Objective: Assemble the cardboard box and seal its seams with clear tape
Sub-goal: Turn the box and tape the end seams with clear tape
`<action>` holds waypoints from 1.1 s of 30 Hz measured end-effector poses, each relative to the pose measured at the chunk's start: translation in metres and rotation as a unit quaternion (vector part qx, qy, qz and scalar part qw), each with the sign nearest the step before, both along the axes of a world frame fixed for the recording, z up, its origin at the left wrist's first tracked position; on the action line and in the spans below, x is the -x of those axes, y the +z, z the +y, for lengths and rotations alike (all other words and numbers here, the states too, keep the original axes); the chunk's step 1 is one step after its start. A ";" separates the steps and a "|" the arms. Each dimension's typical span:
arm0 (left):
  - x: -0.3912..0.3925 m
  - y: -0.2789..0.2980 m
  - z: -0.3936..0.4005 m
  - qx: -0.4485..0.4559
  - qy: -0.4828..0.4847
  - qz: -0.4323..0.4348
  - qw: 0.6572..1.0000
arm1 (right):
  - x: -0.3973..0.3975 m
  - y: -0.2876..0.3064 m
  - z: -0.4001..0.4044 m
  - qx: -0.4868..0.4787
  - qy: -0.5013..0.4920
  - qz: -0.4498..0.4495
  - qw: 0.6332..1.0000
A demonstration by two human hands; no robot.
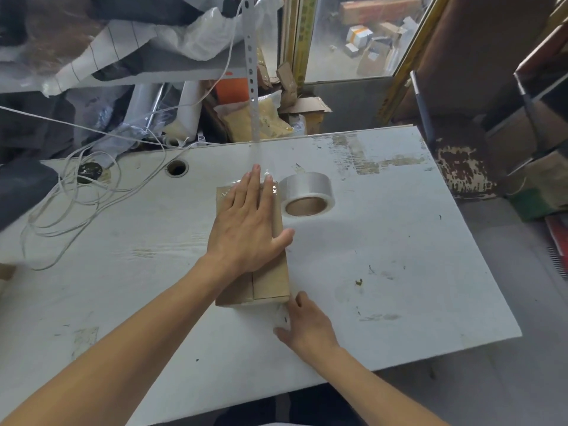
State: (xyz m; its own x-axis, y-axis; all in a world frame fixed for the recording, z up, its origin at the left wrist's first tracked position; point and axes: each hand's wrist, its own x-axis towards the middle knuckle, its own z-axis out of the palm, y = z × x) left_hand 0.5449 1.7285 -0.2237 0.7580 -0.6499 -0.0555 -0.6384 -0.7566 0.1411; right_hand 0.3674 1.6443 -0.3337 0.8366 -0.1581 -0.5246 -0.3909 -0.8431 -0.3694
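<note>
On the middle of the white table (399,241) lies the cardboard box (270,287), a long flat brown carton running away from the person, its top seam showing as a dark line near the close end. Clear tape (270,187) crinkles over its far end, glossy and loose at the edge. The left hand (249,229) lies flat on the box top, fingers straight and together, pointing away and reaching onto the taped far end, the thumb spread out over the box's right edge; it presses and grips nothing. The right hand (307,327) sits at the box's near right corner, fingertips touching the corner or a bit of clear film on the table just below it; whether it pinches that film I cannot tell. Just beside the box's far right corner stands the tape roll (307,195), lying on its flat side, cardboard core facing up. Farther left, white cord (61,210) loops across the tabletop beside a round cable hole (177,168).
</note>
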 end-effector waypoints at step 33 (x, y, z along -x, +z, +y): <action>0.003 0.006 -0.002 0.041 0.025 0.014 0.999 | -0.128 0.138 -0.084 -0.218 -0.197 -0.309 0.905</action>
State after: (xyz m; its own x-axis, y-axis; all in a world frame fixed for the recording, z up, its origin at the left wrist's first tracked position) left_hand 0.5417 1.7267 -0.2175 0.7883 -0.6149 -0.0246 -0.5955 -0.7723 0.2215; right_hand 0.4954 1.5603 -0.1961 0.9154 -0.3979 -0.0608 -0.2346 -0.4046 -0.8839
